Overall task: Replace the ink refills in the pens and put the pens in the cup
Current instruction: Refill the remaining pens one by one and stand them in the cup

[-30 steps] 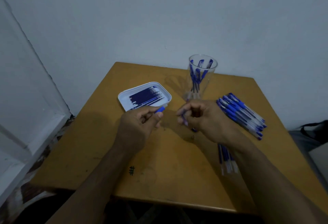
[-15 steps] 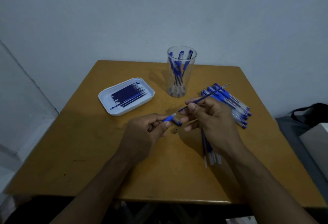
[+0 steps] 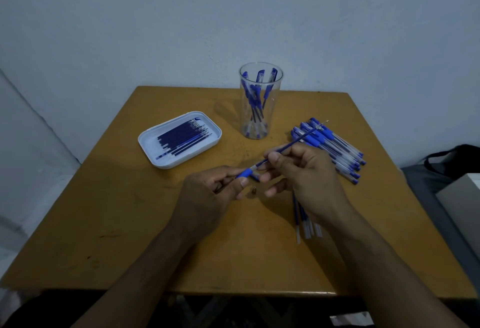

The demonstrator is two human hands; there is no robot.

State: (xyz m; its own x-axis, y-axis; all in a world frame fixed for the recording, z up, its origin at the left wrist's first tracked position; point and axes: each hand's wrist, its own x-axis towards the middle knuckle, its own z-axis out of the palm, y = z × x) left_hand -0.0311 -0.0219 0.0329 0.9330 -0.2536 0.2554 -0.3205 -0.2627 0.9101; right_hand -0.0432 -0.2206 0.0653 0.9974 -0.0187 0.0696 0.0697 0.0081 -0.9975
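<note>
1. Your left hand (image 3: 215, 192), just left of the frame's centre, has its grip closed round a pen barrel (image 3: 246, 172); only the blue rubber sleeve and a bit of clear tube show past your fingers.
2. Your right hand (image 3: 304, 179), right of centre, pinches a dark blue ink refill (image 3: 291, 144) between thumb and fingers. The refill slants up and to the right, its metal tip over the pen pile, its lower end at the mouth of the barrel.
3. A small metal tip piece (image 3: 254, 190) lies on the table (image 3: 130, 224) between your two hands.
4. The clear cup (image 3: 260, 100) stands upright at upper centre, near the table's far edge, with several blue pens inside.
5. A white tray (image 3: 179, 139), left of the cup, holds a row of dark refills lying side by side.
6. A pile of blue pens (image 3: 335, 151) lies right of the cup, behind your right hand.
7. A few more refills (image 3: 302, 221) lie on the table below your right wrist, partly hidden by it.
</note>
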